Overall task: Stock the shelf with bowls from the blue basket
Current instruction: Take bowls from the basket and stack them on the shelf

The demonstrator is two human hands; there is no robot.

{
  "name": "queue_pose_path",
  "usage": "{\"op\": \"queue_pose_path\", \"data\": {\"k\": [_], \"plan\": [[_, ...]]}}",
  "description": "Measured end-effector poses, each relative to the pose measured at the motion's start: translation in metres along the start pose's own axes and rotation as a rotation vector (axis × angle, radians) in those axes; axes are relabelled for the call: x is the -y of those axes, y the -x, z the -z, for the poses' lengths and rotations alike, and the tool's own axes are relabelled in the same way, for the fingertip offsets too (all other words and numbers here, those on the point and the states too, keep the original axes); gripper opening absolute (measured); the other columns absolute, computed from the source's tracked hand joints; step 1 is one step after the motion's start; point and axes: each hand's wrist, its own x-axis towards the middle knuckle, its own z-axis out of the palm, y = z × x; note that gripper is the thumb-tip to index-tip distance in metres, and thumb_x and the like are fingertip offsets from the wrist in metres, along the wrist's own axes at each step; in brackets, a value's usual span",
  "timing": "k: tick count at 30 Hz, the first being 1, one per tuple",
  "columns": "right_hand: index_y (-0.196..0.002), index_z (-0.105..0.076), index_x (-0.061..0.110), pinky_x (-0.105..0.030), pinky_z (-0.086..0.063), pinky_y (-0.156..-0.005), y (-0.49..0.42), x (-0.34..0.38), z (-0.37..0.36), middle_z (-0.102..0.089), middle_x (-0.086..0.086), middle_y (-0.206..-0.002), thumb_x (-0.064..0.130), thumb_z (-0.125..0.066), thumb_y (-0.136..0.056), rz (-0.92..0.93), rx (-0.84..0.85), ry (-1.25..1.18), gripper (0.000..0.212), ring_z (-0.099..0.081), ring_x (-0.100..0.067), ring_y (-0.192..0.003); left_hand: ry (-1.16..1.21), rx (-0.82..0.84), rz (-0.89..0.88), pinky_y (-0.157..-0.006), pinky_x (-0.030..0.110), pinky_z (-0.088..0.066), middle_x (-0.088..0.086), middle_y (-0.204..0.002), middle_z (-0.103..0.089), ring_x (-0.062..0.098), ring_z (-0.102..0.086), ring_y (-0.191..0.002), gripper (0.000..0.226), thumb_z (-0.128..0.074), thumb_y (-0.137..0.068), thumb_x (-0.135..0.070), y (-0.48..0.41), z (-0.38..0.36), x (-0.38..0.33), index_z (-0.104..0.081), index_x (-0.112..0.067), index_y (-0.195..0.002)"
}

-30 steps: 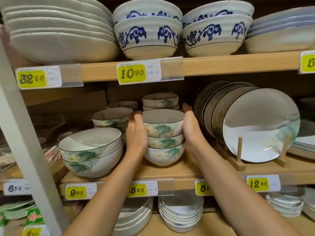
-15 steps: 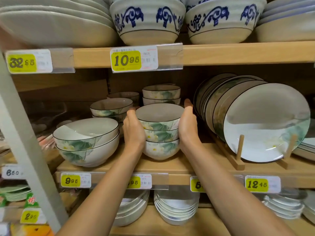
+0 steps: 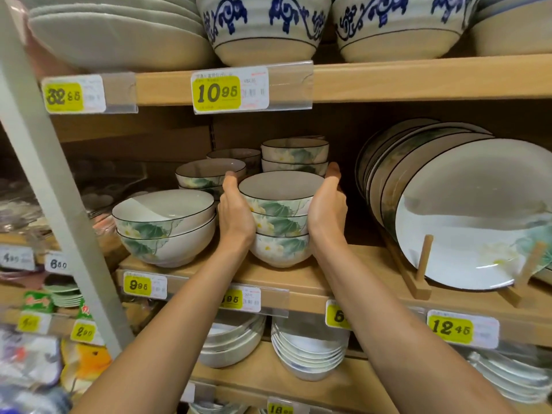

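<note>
Three small white ceramic bowls [image 3: 280, 222], with dark rims and a painting of green leaves and pale flowers, were nested in one stack; this stack was at the front of the light wooden middle shelf [image 3: 343, 282], and its lowest bowl seemed to touch the board, although I could not tell this for sure; the left hand [image 3: 236, 216] was pressed against the left side of the stack and the right hand [image 3: 327, 210] against the right side, so the bowls were clasped between the two palms; each thumb lay up near the top rim, and the other fingers went round the back of the stack, where they were hidden; just beside the left hand stood two larger white bowls [image 3: 167, 228] of the same leaf pattern, one inside the other; behind, more small bowls of this pattern stood in short stacks [image 3: 295, 155]; to the right of the right hand, several round white plates [image 3: 478, 222] leaned upright in a wooden rack [image 3: 422, 264]; on the shelf above were big cream bowls [image 3: 263, 28] with blue scroll painting, and a yellow price label [image 3: 218, 92] reading 10.95 was fixed on its front edge; on the shelf below, plain white bowls [image 3: 310, 351] were stacked.
</note>
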Motion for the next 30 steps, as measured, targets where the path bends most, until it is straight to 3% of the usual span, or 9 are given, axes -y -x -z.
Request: {"op": "queue_pose_path", "data": {"k": [4,8,13,15,17,19,21,27,30], "plan": [[-0.069,-0.049,0.027,-0.037,-0.043,-0.076,0.002,0.000,-0.001,-0.063,-0.001,-0.087,0.062,-0.023,-0.093,0.011,-0.008,-0.010,0.049,-0.058,-0.018,-0.082,0.101,0.078,0.098,-0.110,0.052,-0.035,0.017,-0.134,-0.057,0.032,-0.050,-0.126,0.102,-0.018,-0.064,-0.080,-0.003,0.005,0.005,-0.052,-0.018,-0.137],[-0.102,-0.065,0.015,-0.044,-0.048,-0.094,0.012,0.007,0.005,-0.068,-0.007,-0.105,0.071,-0.023,-0.086,-0.004,0.068,-0.001,0.071,-0.063,-0.026,-0.098,0.110,0.158,0.147,-0.105,0.048,-0.042,0.008,-0.116,-0.070,0.025,-0.061,-0.113,0.086,-0.022,-0.070,-0.077,-0.001,0.011,-0.002,-0.068,-0.019,-0.114],[-0.131,-0.054,0.019,-0.044,-0.042,-0.104,0.035,0.018,0.026,-0.061,-0.005,-0.126,0.068,-0.029,-0.085,0.083,0.077,0.022,0.072,-0.056,-0.024,-0.116,-0.018,0.149,0.104,-0.115,0.043,-0.030,-0.002,-0.141,-0.054,0.016,-0.046,-0.132,0.082,-0.024,-0.076,-0.071,0.039,0.053,-0.036,-0.054,-0.025,-0.137],[-0.137,-0.049,0.020,-0.035,-0.039,-0.103,0.059,0.017,0.033,-0.056,-0.003,-0.134,0.061,-0.028,-0.090,0.226,0.027,0.069,0.065,-0.051,-0.021,-0.123,0.030,0.195,0.029,-0.118,0.041,-0.027,-0.003,-0.144,-0.051,0.013,-0.042,-0.136,0.075,-0.028,-0.079,-0.065,0.069,0.086,-0.043,-0.053,-0.024,-0.137],[-0.135,-0.051,0.019,-0.015,-0.039,-0.090,0.099,0.007,0.036,-0.057,0.000,-0.131,0.052,-0.029,-0.094,0.350,-0.015,0.039,0.057,-0.051,-0.013,-0.118,0.105,0.230,-0.013,-0.113,0.037,-0.036,-0.004,-0.128,-0.063,0.011,-0.053,-0.126,0.054,-0.032,-0.083,-0.059,0.100,0.130,-0.041,-0.064,-0.030,-0.116],[-0.134,-0.053,0.015,0.005,-0.033,-0.078,0.145,-0.007,0.033,-0.057,0.003,-0.131,0.041,-0.032,-0.099,0.395,0.032,-0.041,0.048,-0.050,-0.004,-0.114,0.149,0.229,0.033,-0.100,0.029,-0.048,-0.003,-0.112,-0.070,0.011,-0.064,-0.110,0.043,-0.032,-0.090,-0.055,0.127,0.176,-0.038,-0.065,-0.030,-0.103],[-0.135,-0.053,0.012,0.010,-0.027,-0.080,0.191,-0.028,0.022,-0.055,0.006,-0.132,0.032,-0.034,-0.101,0.363,0.135,-0.084,0.044,-0.046,0.003,-0.115,0.181,0.168,0.136,-0.089,0.029,-0.050,0.004,-0.103,-0.071,0.017,-0.067,-0.098,0.047,-0.028,-0.102,-0.045,0.147,0.223,-0.026,-0.066,-0.017,-0.101],[-0.101,-0.068,0.027,-0.012,-0.041,-0.093,0.306,-0.116,-0.031,-0.066,0.012,-0.106,0.028,-0.042,-0.094,0.219,0.599,0.091,0.027,-0.057,0.001,-0.099,0.100,-0.094,0.423,-0.068,0.026,-0.043,0.010,-0.087,-0.066,0.019,-0.059,-0.077,0.052,-0.020,-0.104,-0.034,0.190,0.360,0.031,-0.061,-0.007,-0.088],[-0.074,-0.070,0.020,-0.036,-0.047,-0.084,0.342,-0.165,-0.062,-0.070,-0.006,-0.083,0.037,-0.045,-0.082,0.047,0.730,0.194,0.031,-0.065,-0.025,-0.090,0.044,-0.181,0.549,-0.061,0.025,-0.037,0.010,-0.081,-0.063,0.018,-0.055,-0.070,0.052,-0.020,-0.105,-0.034,0.203,0.411,0.065,-0.057,-0.006,-0.085]]}}
